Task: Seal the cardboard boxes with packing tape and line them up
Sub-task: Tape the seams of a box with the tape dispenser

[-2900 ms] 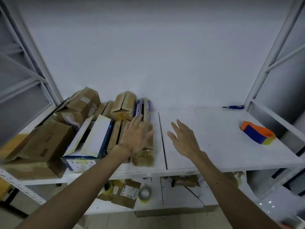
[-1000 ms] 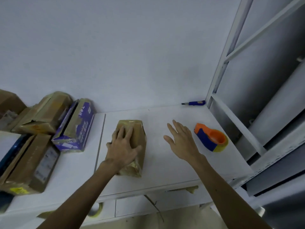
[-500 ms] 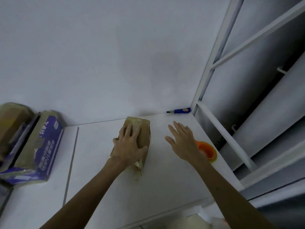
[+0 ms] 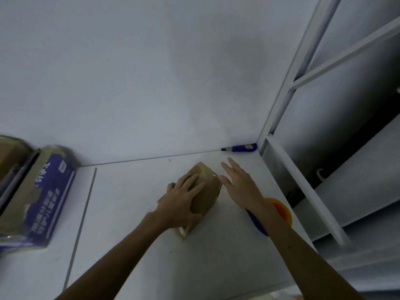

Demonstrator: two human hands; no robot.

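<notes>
Holds small cardboard box (image 4: 206, 191) down on shelf (image 4: 129, 224) with left hand (image 4: 180, 204), fingers (image 4: 190, 180) curved over top and left side, thumb round near end: grasping, not just resting. Hovers right hand (image 4: 240, 187) just beside box's right face, fingers straight and spread, released, holding nothing; contact with box impossible to tell. Box near right end of shelf, long axis running near-left to far-right, toward back corner. Probably needs tape next: tape dispenser (image 4: 281, 210), orange and blue, just right of box, half hidden behind right forearm, so nearer right hand; calls for drawing that hand back to it while left pins box. Top closed, glossy patch at far edge, maybe tape; contents hidden, sealed or not unclear. Blue pen-like tool (image 4: 240, 147) in back corner, apart from box. Purple box (image 4: 49, 198) and brown box (image 4: 8, 156) far left, blurred, contents not visible, well apart from small one.
</notes>
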